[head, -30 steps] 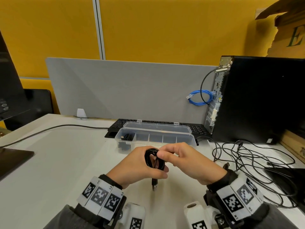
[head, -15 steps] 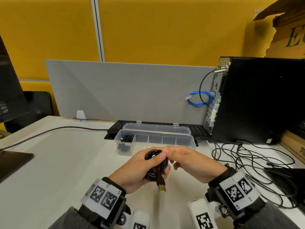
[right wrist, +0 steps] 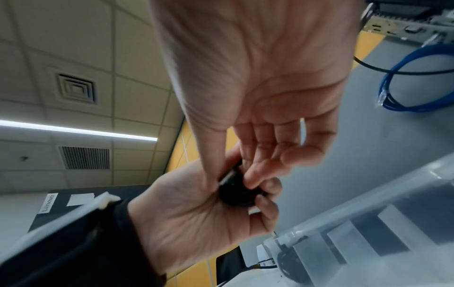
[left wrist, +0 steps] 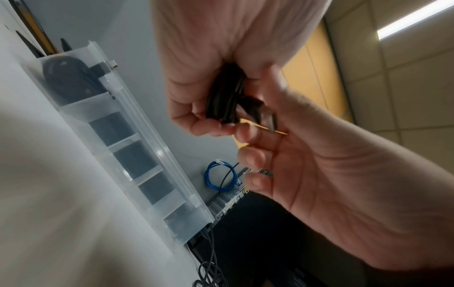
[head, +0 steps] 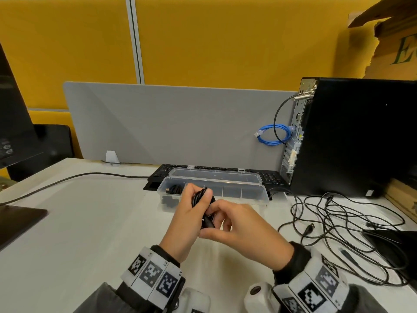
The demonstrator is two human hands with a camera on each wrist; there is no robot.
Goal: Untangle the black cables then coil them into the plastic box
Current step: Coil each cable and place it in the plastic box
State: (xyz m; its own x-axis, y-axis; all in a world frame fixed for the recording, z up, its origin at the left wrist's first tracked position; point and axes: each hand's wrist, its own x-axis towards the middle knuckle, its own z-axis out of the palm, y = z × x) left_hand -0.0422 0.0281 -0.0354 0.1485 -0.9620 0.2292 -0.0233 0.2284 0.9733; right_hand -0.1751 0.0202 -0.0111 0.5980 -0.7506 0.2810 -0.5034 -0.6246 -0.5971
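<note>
STEP: tuck plug end, judged | GRIP: left hand (head: pixel 188 213) curled round coiled black cable (left wrist: pixel 224 97); right hand (head: pixel 242 231) pinches its plug end | ADVICE: keep loops squeezed until coil is over plastic box (head: pixel 246 195) just behind, one coil already in its left compartment | SURFACE: white desk (head: pixel 90 222), loose black cables (head: pixel 352 222) at right | ROOM: grey divider (head: pixel 180 123), yellow wall (head: pixel 225 37), computer tower (head: pixel 361 136)

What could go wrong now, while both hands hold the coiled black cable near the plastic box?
1. The left hand grips the coil only at one side; if the right hand lets go of the plug end, the loops may spring open.
2. The box's leftmost compartment already holds a cable, so the coil must go elsewhere.
3. The loose cables lie near the right wrist and could snag.
</note>
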